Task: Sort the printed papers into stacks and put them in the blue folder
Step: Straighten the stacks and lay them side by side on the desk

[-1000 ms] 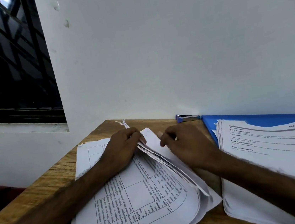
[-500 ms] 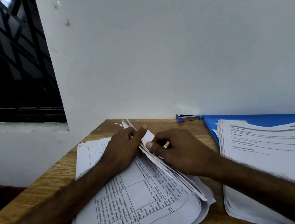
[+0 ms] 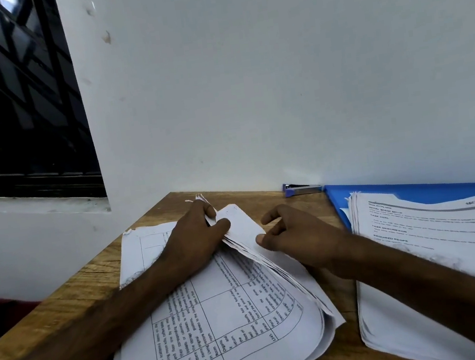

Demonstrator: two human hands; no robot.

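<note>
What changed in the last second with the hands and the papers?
The right hand moved left to the lifted pages, pinched at them, then drew back right, fingers loosened, thumb resting on them. The left hand kept gripping the lifted pages. The blue folder, the stack on it and the stapler stayed put.

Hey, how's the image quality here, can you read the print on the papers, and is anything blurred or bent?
Head view: dim, bluish light, the window black; on the left stack print is partly readable, table lines bowed by the wide lens; on the right stack headings read, small text smears.
</note>
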